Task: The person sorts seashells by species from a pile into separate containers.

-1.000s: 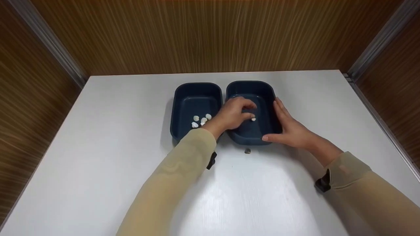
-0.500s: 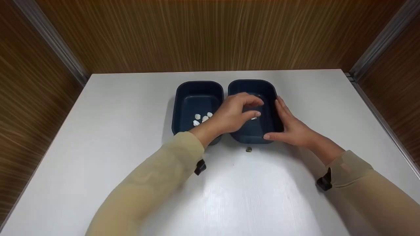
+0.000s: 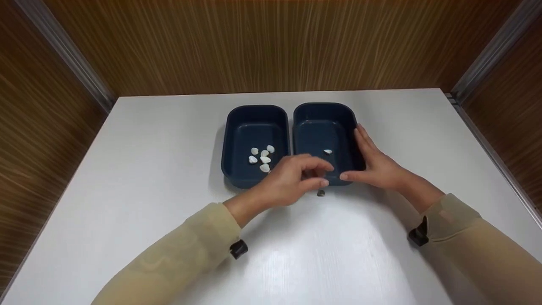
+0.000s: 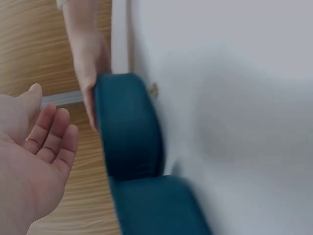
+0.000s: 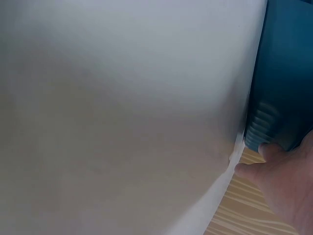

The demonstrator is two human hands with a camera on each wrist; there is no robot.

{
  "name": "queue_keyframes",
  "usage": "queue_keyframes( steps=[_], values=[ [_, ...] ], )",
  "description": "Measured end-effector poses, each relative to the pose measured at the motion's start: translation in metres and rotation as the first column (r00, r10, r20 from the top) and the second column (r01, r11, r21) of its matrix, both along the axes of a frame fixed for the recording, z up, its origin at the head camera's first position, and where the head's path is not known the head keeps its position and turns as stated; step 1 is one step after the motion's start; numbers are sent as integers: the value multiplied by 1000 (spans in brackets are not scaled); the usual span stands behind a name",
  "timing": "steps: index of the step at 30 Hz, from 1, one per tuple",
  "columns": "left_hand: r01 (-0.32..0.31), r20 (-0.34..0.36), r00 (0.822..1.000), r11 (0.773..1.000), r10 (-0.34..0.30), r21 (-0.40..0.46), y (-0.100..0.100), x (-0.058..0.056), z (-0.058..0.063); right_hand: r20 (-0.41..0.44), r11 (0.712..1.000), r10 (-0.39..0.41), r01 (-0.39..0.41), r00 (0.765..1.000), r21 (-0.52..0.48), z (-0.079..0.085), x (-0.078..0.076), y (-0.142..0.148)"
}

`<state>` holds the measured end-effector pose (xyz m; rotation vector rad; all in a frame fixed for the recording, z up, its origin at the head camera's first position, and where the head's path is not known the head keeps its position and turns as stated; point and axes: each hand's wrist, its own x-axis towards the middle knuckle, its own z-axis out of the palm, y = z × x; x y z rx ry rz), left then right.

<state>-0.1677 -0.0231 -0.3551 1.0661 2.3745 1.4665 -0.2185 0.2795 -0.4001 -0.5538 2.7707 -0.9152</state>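
Observation:
My left hand [image 3: 288, 180] hangs over the near edge of the right dark blue box [image 3: 315, 135], with fingers loosely bent and a gap between thumb and fingertips. In the left wrist view its palm [image 4: 34, 178] shows nothing held. My right hand [image 3: 379, 169] rests against that box's near right corner, fingers straight along the side wall and thumb at the front. One small white shell-like piece [image 3: 327, 151] lies inside this box. Several similar white pieces [image 3: 265, 159] lie in the left dark blue box [image 3: 239, 140].
Both boxes stand side by side on a white table [image 3: 169, 140]. A small brownish piece [image 3: 321, 193] lies on the tabletop just in front of the right box. Wood-grained panels [image 3: 271, 46] enclose the table at the back and sides.
My left hand has drawn back from inside the right box toward its near edge, uncovering the white piece there and more of those in the left box. My right hand stays at the box.

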Motion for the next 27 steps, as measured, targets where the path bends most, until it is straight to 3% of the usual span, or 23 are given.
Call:
queue_keyframes(
  steps=[8, 18, 27],
  values=[
    [36, 13, 999, 999, -35, -26, -4, 11, -24, 11, 1000, -11, 11, 1000, -1, 1, 1, 0],
    [39, 125, 992, 996, -29, -77, -6, 12, -51, 7, 1000, 5, -5, 1000, -18, 0, -1, -2],
    [33, 73, 997, 993, -25, -115, 0, 7, -63, 20, 1000, -9, 10, 1000, -26, -2, -1, 0]
  ],
)
